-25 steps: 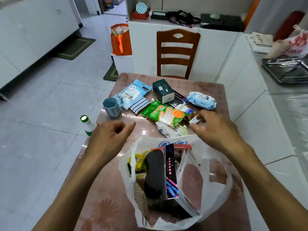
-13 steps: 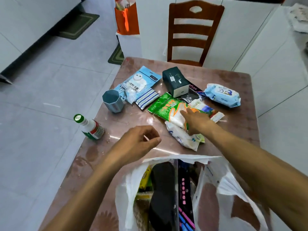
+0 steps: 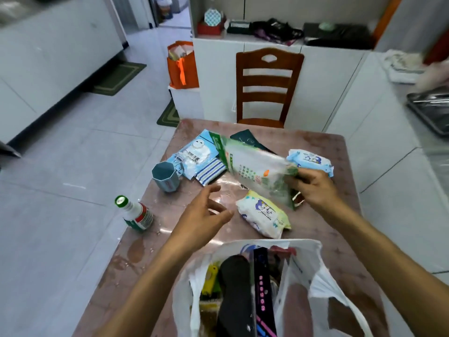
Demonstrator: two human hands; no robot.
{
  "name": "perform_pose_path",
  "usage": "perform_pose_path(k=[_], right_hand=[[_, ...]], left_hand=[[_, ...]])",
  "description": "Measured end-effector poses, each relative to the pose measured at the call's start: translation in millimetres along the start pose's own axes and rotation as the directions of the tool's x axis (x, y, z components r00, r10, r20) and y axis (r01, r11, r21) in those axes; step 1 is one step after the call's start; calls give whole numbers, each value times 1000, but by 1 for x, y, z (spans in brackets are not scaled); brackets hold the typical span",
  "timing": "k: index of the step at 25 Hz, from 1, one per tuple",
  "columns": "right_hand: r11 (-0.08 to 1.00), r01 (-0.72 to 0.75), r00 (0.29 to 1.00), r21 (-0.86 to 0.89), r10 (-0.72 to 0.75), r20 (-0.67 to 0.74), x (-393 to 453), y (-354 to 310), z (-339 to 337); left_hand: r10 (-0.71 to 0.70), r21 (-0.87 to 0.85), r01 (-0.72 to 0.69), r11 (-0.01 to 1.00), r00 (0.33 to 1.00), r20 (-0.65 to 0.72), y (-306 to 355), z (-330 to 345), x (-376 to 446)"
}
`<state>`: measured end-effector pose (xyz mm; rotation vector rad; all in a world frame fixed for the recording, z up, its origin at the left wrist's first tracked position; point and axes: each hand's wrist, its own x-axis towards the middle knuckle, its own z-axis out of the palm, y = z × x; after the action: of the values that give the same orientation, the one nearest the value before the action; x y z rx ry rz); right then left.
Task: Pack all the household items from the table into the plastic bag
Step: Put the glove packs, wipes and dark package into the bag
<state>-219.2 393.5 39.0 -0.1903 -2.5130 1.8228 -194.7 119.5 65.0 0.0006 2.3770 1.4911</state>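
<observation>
The right hand pinches one end of a green packet, lifted clear of the tabletop and tilted; the left hand hovers beside it, fingers spread and holding nothing; the plastic bag stands open at the near edge, already part filled; a wipes pack, cup and bottle remain on the tabletop.
</observation>
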Motion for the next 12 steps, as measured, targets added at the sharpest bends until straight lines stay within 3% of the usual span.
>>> perform_pose_path(k=[2, 4, 6, 8, 9, 12], right_hand=[[890, -60, 998, 451, 62, 9, -41, -34, -2], [741, -109, 994, 663, 83, 70, -77, -52, 6], [731, -163, 985, 663, 86, 147, -112, -58, 20], [804, -226, 960, 551, 88, 265, -139, -61, 23], [825, -244, 935, 509, 60, 350, -147, -63, 18], [770, -288, 872, 569, -34, 488, -158, -73, -5]], left_hand=[[-95, -199, 100, 975, 995, 32, 14, -2, -7], [-98, -470, 167, 867, 981, 167, 26, -1, -15], [28, -740, 158, 654, 972, 232, 38, -3, -25], [142, -855, 91, 510, 972, 188, 49, -1, -39], [172, -856, 49, 514, 972, 159, 53, -1, -46], [227, -680, -92, 727, 967, 112, 67, 1, -70]])
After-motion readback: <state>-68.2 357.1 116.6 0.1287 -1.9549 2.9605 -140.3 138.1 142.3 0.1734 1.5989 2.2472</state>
